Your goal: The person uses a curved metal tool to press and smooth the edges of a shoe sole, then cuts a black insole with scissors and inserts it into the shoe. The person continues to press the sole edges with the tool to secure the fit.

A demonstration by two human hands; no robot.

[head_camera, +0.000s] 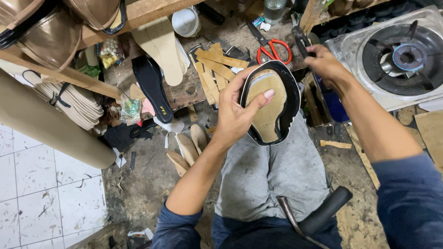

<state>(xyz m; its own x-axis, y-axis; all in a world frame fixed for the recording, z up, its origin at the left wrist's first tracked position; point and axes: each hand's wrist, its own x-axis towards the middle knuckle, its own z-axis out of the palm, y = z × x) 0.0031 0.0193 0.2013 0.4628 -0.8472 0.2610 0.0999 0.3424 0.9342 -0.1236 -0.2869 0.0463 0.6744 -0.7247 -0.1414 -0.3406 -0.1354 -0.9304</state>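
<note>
My left hand (237,110) grips a shoe upper on a last (271,105), sole side up: a tan insole ringed by folded black material. My thumb lies across the insole. My right hand (323,62) is up at the bench edge, closed on a dark tool handle (301,42). The shoe rests above my grey-clad lap (272,175).
Red-handled scissors (273,50) and tan strips (217,67) lie on the wooden bench. A black insole (152,87) and a cream sole (161,46) lean nearby. A gas burner (401,57) stands at right. A beige roll (41,124) lies left. A hammer (314,216) rests by my lap.
</note>
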